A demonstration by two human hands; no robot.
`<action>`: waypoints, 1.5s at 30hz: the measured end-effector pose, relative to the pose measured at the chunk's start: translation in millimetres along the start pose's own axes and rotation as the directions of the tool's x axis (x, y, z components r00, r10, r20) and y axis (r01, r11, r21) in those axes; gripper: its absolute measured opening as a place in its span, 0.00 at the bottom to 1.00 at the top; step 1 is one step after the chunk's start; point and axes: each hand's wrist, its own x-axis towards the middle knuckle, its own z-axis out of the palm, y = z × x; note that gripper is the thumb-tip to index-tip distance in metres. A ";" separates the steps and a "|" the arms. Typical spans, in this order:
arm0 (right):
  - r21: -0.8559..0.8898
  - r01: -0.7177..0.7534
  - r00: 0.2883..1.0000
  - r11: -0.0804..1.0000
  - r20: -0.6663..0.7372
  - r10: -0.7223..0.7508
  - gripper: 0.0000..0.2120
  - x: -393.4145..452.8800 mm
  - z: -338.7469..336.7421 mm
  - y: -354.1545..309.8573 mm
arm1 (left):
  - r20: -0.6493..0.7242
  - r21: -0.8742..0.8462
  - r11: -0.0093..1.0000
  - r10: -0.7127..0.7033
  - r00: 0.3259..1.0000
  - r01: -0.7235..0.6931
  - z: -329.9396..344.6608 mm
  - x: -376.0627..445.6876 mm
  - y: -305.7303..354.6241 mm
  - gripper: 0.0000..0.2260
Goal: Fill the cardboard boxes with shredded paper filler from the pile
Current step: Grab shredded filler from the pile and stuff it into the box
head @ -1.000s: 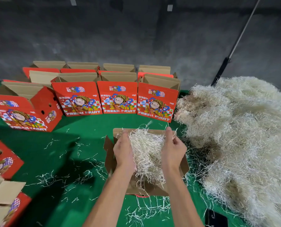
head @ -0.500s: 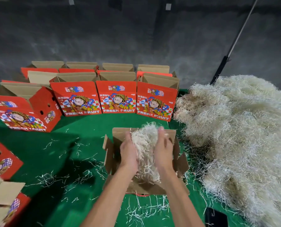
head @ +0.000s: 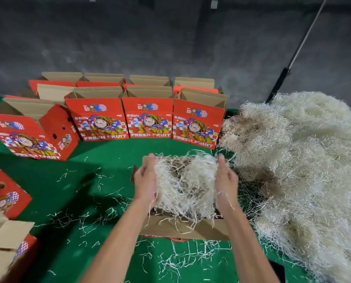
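An open cardboard box (head: 182,228) stands on the green cloth right in front of me, brown flaps spread. Pale shredded paper filler (head: 184,184) lies in its mouth and spills over the near flap. My left hand (head: 146,180) and my right hand (head: 225,180) flank the filler, palms facing inward, fingers straight, each touching its side of the wad. A few strands cling to my right wrist. The large pile of shredded paper (head: 303,160) covers the right side of the table, close to the box.
Red "Fresh Fruit" boxes (head: 148,119) stand open in two rows at the back. One red box (head: 31,135) sits angled at the left, with more boxes (head: 5,248) at the left edge. Loose strands litter the green cloth (head: 78,180). A pole (head: 293,58) leans on the wall.
My hands had pressed the wad into a narrow bunch over the box. They have now moved apart sideways, and the filler has spread out across the box opening.
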 end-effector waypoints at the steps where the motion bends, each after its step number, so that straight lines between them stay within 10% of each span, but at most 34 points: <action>1: 0.041 -0.079 0.995 0.996 0.071 0.076 0.21 -3.5 8.6 1.1 | 0.105 -0.003 0.999 -0.049 0.993 0.049 7.8 -3.5 -6.6 0.30; 5: 0.071 -0.088 0.946 0.994 0.317 0.061 0.17 -18.1 19.5 12.9 | 0.321 0.235 0.969 -0.001 0.947 -0.079 26.3 -14.7 -23.3 0.19; 12: -0.172 0.071 0.973 0.983 0.230 -0.030 0.20 -22.7 25.5 21.0 | 0.142 0.221 0.975 -0.022 0.990 -0.010 25.2 -19.2 -30.3 0.39; 16: -0.239 0.076 0.976 0.968 0.218 -0.023 0.24 -23.6 23.8 22.8 | 0.017 0.176 0.984 0.014 1.000 -0.016 23.8 -11.2 -25.5 0.25; 20: -0.181 0.007 0.999 0.983 0.033 -0.001 0.24 1.6 -16.0 8.5 | -0.148 0.146 0.989 0.006 0.989 0.015 -8.8 12.4 -3.8 0.32; 27: -0.192 0.016 0.970 0.981 0.241 0.031 0.15 -14.7 27.6 22.5 | 0.244 0.415 0.908 -0.060 0.968 -0.049 34.1 -32.4 -28.7 0.42; 33: -0.201 -0.012 0.984 0.979 0.174 0.048 0.16 -16.3 27.3 34.8 | 0.110 0.203 0.979 0.011 0.994 -0.033 28.5 -20.8 -23.4 0.15; 38: -0.070 -0.045 0.999 0.997 -0.005 0.045 0.13 9.4 -19.0 17.0 | -0.054 -0.110 0.982 -0.161 0.985 0.155 -19.0 7.7 13.9 0.24; 45: -0.284 -0.040 0.879 0.958 0.446 0.169 0.43 -33.7 32.9 18.7 | 0.241 -0.281 0.924 -0.194 0.951 0.260 21.9 -18.6 -2.1 0.12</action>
